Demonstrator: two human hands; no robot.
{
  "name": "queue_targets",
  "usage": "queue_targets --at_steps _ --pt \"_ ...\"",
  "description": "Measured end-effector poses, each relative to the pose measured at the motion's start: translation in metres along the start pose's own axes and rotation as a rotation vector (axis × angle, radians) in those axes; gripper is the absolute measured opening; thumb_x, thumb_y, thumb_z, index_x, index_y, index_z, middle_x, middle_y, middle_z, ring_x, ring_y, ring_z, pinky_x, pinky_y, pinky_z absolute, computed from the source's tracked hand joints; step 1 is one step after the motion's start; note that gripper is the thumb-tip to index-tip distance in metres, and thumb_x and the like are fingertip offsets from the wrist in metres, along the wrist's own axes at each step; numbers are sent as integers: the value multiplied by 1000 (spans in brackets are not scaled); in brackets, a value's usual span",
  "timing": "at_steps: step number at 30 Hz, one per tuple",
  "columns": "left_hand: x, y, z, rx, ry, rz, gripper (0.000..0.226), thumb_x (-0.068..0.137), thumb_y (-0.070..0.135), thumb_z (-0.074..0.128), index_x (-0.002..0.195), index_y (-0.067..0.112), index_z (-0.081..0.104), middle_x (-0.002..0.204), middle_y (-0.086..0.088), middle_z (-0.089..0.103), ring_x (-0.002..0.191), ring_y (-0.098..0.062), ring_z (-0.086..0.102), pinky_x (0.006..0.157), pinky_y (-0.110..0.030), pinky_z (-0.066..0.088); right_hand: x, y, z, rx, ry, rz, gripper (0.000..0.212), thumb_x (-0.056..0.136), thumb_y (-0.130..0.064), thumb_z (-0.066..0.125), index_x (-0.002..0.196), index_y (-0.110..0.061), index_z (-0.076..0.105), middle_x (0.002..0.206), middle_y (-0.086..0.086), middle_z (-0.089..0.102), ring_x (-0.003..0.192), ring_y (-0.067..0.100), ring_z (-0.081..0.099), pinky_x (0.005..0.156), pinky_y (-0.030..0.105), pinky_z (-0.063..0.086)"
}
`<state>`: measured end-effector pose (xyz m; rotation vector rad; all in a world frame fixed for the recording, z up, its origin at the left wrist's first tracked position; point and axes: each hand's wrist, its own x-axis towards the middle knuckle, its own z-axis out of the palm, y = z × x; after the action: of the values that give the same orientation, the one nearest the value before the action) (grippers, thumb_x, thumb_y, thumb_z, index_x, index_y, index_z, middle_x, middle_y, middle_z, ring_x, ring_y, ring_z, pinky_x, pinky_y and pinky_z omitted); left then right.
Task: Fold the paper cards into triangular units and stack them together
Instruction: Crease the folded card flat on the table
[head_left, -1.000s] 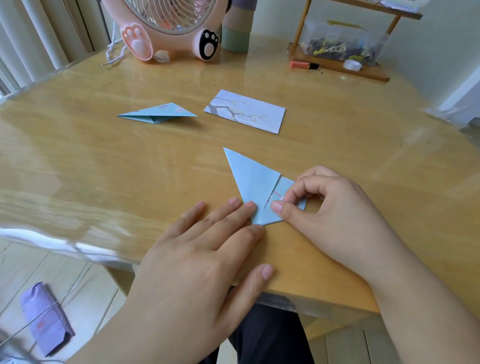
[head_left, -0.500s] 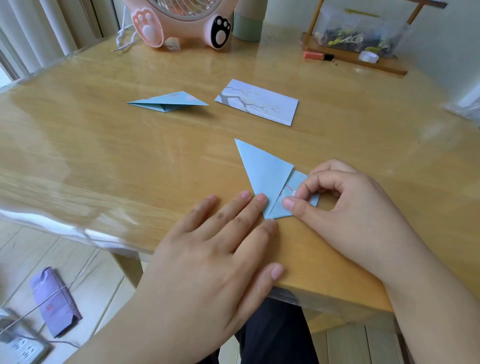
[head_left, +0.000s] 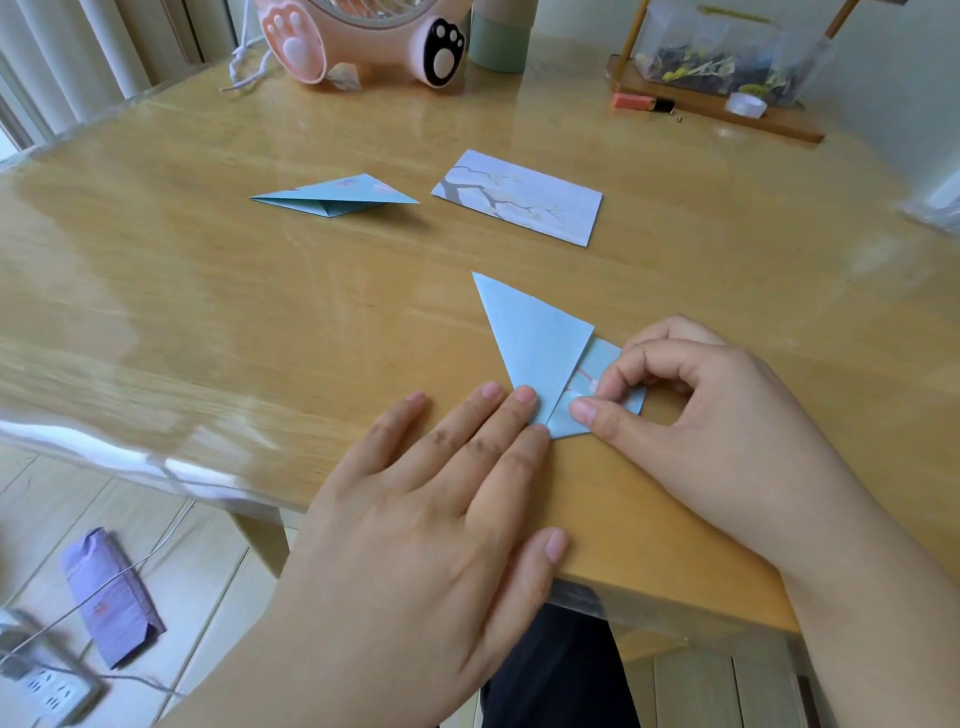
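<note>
A light blue card (head_left: 535, 343), partly folded into a pointed triangle, lies on the wooden table (head_left: 260, 322) near its front edge. My left hand (head_left: 441, 499) lies flat, its straight fingertips pressing the card's lower left corner. My right hand (head_left: 691, 405) pinches the card's smaller right flap between thumb and curled index finger. A finished blue triangular unit (head_left: 332, 200) rests farther back on the left. An unfolded card (head_left: 519, 197) printed with a branch pattern lies flat to its right.
A pink fan (head_left: 358, 36) with paw feet and a green cup (head_left: 498, 36) stand at the table's back. A wooden stand (head_left: 717, 111) with a clear box sits back right. On the floor lie a purple packet (head_left: 111, 597) and a power strip (head_left: 47, 691).
The camera has tilted slightly down, so everything sits a little higher in view. Both hands keep the same hold on the blue card.
</note>
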<state>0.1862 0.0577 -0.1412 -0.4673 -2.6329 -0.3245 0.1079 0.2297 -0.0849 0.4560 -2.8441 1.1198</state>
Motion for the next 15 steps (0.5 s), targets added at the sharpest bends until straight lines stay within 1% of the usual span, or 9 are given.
queue_targets --at_steps 2,4,5,6,9,11,13,15 --pt "1 0 -4 12 -3 32 51 100 37 18 125 10 54 135 -11 55 124 -34 51 99 -49 34 0 1 0 1 2 1 14 67 -36 73 62 -28 63 85 -14 57 87 1 54 73 4 34" --pt "2 -1 -8 14 -54 47 49 97 36 31 121 9 63 135 -11 55 124 -32 52 98 -50 42 0 1 0 0 3 4 15 70 -33 74 61 -28 62 85 -14 57 87 0 54 74 5 34" --pt "3 -1 -11 28 -64 65 48 96 37 33 119 8 65 135 -11 55 125 -30 52 97 -51 43 1 1 1 -2 6 6 16 71 -32 74 61 -28 62 85 -13 57 87 0 54 74 5 34" --pt "3 -3 -12 41 -37 102 48 96 38 34 118 9 66 136 -10 55 125 -28 52 96 -51 43 1 1 1 -4 10 9 16 72 -32 73 61 -27 62 85 -13 57 87 0 54 73 5 34" --pt "6 -3 -16 22 -46 111 47 96 39 35 114 10 67 134 -9 57 125 -26 53 95 -50 45 1 -1 2 -8 20 18 15 71 -34 70 61 -26 62 85 -13 57 87 2 54 72 5 34" --pt "7 -5 -11 -31 -40 75 45 97 41 34 115 14 65 134 -6 57 125 -23 53 98 -48 42 1 -1 2 -6 21 18 15 70 -34 70 60 -26 62 84 -13 57 87 2 54 71 4 34" --pt "10 -5 -10 -135 -46 8 43 99 46 27 117 21 57 138 0 53 128 -16 49 105 -43 34 1 -2 2 5 9 20 15 69 -36 69 60 -27 62 85 -12 57 88 2 54 72 3 33" --pt "11 -4 -11 -179 -63 -38 45 98 49 25 121 23 53 137 4 54 128 -13 48 106 -40 30 1 -3 1 6 -1 17 14 68 -37 69 61 -27 62 85 -12 57 89 2 54 73 3 33"
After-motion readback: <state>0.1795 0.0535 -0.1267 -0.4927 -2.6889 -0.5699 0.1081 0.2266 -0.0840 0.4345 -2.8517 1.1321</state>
